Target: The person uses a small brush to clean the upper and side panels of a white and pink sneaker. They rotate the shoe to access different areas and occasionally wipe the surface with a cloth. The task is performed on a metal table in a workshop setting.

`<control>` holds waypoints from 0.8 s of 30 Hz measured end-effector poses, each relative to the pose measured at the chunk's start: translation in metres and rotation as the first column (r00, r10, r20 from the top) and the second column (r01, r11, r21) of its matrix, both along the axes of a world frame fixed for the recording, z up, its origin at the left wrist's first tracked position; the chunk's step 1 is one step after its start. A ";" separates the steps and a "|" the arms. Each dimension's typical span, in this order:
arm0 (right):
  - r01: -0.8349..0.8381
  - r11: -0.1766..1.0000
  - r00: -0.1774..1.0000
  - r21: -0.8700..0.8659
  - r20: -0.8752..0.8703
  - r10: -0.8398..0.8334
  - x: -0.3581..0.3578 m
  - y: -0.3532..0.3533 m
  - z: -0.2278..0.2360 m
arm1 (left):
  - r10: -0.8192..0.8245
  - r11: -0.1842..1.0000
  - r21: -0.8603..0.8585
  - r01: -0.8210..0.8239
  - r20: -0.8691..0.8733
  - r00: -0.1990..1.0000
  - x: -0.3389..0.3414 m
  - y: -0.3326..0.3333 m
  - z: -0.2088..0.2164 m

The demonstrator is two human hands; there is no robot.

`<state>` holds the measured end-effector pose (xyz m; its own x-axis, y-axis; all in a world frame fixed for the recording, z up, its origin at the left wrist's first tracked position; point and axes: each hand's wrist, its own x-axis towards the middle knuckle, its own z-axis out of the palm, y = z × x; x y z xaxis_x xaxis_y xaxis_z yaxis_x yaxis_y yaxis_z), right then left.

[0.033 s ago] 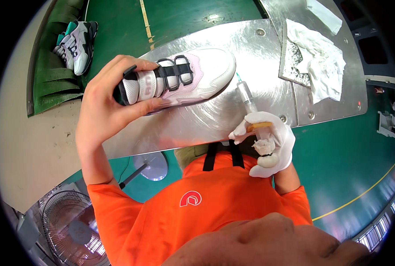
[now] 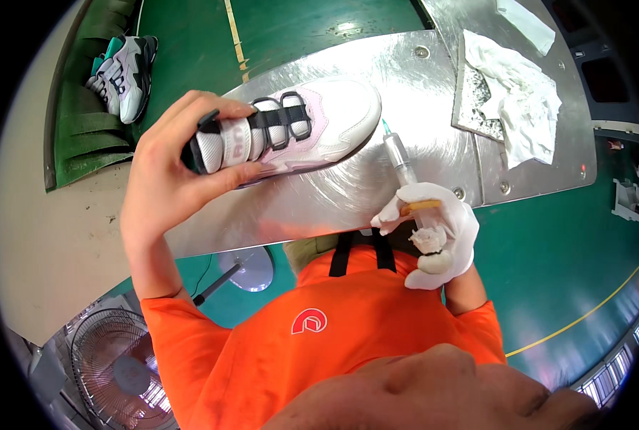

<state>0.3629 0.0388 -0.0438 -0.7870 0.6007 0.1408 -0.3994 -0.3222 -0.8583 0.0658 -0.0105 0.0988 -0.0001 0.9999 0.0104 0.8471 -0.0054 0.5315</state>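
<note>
A white and pale pink sneaker (image 2: 323,129) with black lace loops lies on the metal table, its toe to the right. My bare left hand (image 2: 183,158) is closed around its heel and collar, thumb on the near side and fingers on the far side. In my right hand (image 2: 437,233), which wears a white glove with bare fingertips showing, is a clear syringe (image 2: 398,154) with a thin green tip. The fingers wrap round its barrel. That tip points up and left, beside the sneaker's toe and apart from it. Whitish wadding shows at the syringe's rear end.
Crumpled white cloth (image 2: 523,100) lies on a speckled pad (image 2: 475,100) at the right of the metal table (image 2: 298,208). More sneakers (image 2: 129,79) stand on a green surface at far left. A fan (image 2: 122,369) stands at lower left, near a beige board (image 2: 54,244).
</note>
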 end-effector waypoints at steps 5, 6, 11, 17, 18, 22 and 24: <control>0.047 0.997 0.983 -0.053 -0.175 -0.056 0.005 0.007 0.003 | -0.035 0.991 0.129 0.048 -0.100 0.994 0.007 -0.010 -0.003; 0.047 0.996 0.976 -0.077 -0.209 -0.062 0.006 0.011 0.006 | -0.021 0.985 0.165 0.046 -0.151 0.988 0.013 -0.018 -0.002; 0.429 0.899 0.903 -0.090 0.009 -0.430 -0.005 0.010 0.036 | 0.049 0.943 0.324 0.070 -0.345 0.937 0.045 -0.069 -0.020; 0.335 0.940 0.930 -0.068 -0.137 -0.341 -0.040 0.016 0.068 | 0.128 0.824 0.520 0.226 -0.558 0.820 0.070 -0.105 -0.059; 0.283 0.955 0.951 -0.089 -0.101 -0.291 -0.042 0.012 0.073 | 0.151 0.813 0.535 0.227 -0.572 0.806 0.073 -0.108 -0.062; 0.251 0.937 0.965 -0.243 -0.015 -0.263 -0.023 -0.004 0.080 | 0.200 0.806 0.551 0.218 -0.600 0.775 0.081 -0.116 -0.075; 0.304 0.941 0.953 -0.146 0.050 -0.300 -0.003 -0.004 0.071 | 0.227 0.790 0.573 0.219 -0.604 0.764 0.082 -0.119 -0.080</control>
